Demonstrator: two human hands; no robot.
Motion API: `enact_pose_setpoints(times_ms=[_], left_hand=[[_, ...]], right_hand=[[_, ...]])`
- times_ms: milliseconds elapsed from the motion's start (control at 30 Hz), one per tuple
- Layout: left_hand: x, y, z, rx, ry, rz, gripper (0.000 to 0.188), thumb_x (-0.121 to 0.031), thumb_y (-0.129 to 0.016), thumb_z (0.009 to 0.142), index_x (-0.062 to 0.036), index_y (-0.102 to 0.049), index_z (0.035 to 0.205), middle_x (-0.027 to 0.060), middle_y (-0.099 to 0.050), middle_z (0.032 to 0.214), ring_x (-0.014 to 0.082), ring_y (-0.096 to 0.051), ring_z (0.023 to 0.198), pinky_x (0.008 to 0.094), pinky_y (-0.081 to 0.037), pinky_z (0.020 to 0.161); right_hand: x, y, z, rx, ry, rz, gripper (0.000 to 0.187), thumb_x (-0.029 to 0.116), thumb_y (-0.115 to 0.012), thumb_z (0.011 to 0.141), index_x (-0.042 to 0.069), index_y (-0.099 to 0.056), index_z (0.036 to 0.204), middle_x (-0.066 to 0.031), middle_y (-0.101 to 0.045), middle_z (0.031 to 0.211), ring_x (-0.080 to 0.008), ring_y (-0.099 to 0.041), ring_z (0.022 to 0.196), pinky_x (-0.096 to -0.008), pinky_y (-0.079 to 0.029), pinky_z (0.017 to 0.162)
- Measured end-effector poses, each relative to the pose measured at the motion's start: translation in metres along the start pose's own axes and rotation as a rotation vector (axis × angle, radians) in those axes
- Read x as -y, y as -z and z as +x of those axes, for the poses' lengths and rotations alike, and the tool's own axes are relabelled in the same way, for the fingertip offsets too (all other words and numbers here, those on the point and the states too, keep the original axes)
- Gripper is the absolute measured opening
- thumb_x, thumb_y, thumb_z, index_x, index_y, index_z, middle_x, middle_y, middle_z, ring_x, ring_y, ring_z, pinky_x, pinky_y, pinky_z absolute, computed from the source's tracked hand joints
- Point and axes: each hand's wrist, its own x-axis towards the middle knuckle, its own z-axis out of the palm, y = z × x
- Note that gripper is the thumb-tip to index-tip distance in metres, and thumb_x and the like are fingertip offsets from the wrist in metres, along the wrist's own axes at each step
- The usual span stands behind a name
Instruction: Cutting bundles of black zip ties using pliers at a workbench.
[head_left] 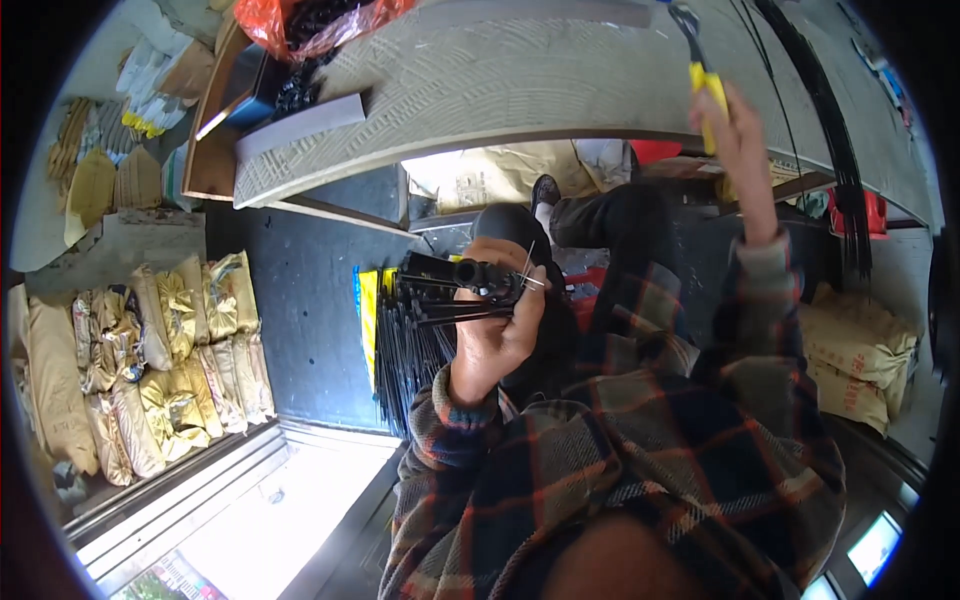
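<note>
My left hand (492,348) is closed around a bunch of black rods (445,308) in front of my body. A round, hollow black end shows at the top of the bunch, and thin pale wires or pins (532,272) cross near the thumb. My right hand (742,140) is raised over the bench's front edge at the right, slightly blurred. It grips a hand tool with yellow handles and a dark metal head, which looks like pliers (708,90). The tool's head points toward the far side of the bench.
A patterned grey bench (560,85) spans the far side, with long black strips (835,120) at its right. Many thin black rods (395,350) hang beside my left forearm near a yellow strip (369,320). Wrapped packages (180,350) are stacked at left, brown sacks (855,350) at right.
</note>
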Motion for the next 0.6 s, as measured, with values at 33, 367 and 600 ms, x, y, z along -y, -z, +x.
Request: enact_pose_setpoints(times_ms=[33,367,600], left_hand=[[0.001,-0.004,-0.001,-0.024,0.03,-0.077,0.017,0.008,-0.058,0.076,-0.0004,-0.046,0.082,0.0089,-0.048,0.078,0.0164,-0.048,0.07,0.0269,-0.039,0.063],[0.011,-0.004,-0.009,0.177,-0.112,-0.02,0.023,0.004,-0.056,0.078,-0.0028,-0.038,0.09,0.0101,-0.047,0.083,0.0121,-0.048,0.064,0.0234,-0.042,0.056],[0.005,-0.006,-0.008,0.197,-0.139,-0.023,0.025,0.002,-0.056,0.076,-0.003,-0.038,0.092,0.0119,-0.049,0.085,0.0148,-0.047,0.072,0.0272,-0.04,0.066]], right_hand=[[0.027,-0.012,-0.029,0.111,-0.089,0.129,0.017,0.022,-0.061,0.084,0.006,-0.059,0.091,-0.0063,-0.055,0.072,-0.0172,-0.055,0.066,-0.0284,-0.045,0.064],[0.094,-0.021,-0.078,-0.154,1.073,-1.033,0.028,0.02,-0.072,0.074,0.018,-0.063,0.101,0.0026,-0.046,0.116,-0.0141,-0.046,0.112,-0.0424,-0.026,0.104],[0.079,-0.029,-0.093,-0.349,1.091,-1.054,0.016,0.021,-0.072,0.074,0.017,-0.061,0.084,0.0027,-0.048,0.11,-0.0143,-0.049,0.107,-0.0484,-0.024,0.104]])
